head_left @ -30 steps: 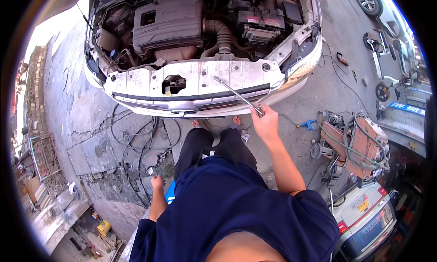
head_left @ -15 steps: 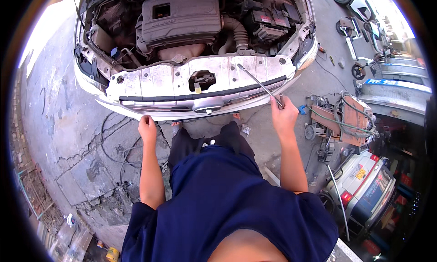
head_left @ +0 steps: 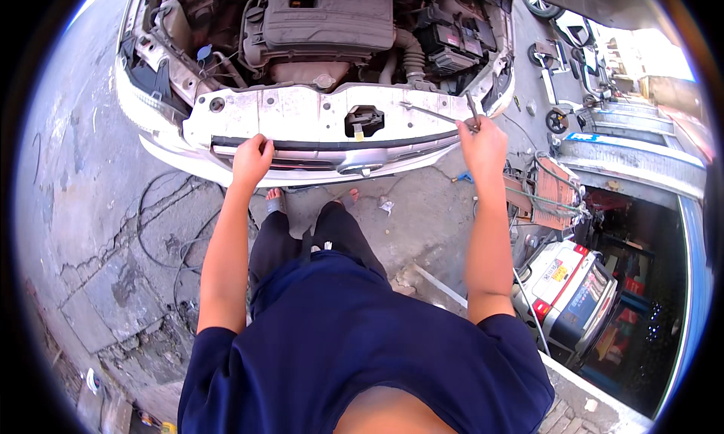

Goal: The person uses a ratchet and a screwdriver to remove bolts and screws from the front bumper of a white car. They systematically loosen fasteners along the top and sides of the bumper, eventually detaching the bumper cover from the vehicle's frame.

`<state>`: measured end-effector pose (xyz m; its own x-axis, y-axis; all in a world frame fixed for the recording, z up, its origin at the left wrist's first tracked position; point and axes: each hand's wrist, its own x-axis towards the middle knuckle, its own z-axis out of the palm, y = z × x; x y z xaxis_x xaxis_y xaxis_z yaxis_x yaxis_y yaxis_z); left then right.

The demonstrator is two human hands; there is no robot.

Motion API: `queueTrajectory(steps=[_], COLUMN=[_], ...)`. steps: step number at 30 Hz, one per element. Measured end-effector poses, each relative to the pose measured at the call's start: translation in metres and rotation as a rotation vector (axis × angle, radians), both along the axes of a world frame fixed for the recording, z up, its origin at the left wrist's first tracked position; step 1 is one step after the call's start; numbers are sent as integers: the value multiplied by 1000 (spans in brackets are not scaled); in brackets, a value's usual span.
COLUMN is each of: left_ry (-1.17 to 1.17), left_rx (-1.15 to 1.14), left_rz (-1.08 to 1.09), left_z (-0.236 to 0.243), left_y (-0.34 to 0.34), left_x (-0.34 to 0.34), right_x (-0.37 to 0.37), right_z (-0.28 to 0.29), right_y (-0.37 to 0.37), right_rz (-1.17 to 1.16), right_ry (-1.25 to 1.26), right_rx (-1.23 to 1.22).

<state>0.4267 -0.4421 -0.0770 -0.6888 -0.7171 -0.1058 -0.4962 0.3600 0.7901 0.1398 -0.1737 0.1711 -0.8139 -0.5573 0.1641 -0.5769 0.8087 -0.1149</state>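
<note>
On concrete point(head_left: 430, 215) by one car point(head_left: 302, 113), right hand point(head_left: 485, 141) clasps one rod point(head_left: 432, 112), grip unclear for left hand point(head_left: 253, 159).

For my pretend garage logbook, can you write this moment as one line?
left hand: curled at front edge of white panel, contact unclear | right hand: holding metal tool | engine cover: exposed

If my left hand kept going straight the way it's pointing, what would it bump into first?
Probably the car's white front panel, just ahead of your left hand. Depth is unclear here, so your hand might be touching it already.
</note>
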Motion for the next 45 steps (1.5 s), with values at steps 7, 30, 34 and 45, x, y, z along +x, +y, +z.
queueTrajectory(steps=[7, 30, 34, 45], left_ry=[-112, -328, -281, -288], left_rx=[62, 586, 576, 605], left_rz=[77, 928, 843, 798], left_z=[-41, -159, -147, -146], left_y=[14, 5, -14, -16], left_x=[78, 308, 287, 261], right_x=[-66, -147, -140, -146], right_z=[-5, 3, -5, -19], right_y=[13, -22, -21, -20], right_rz=[-55, -179, -190, -188], right_ry=[36, -279, -287, -204], right_rx=[138, 317, 284, 209])
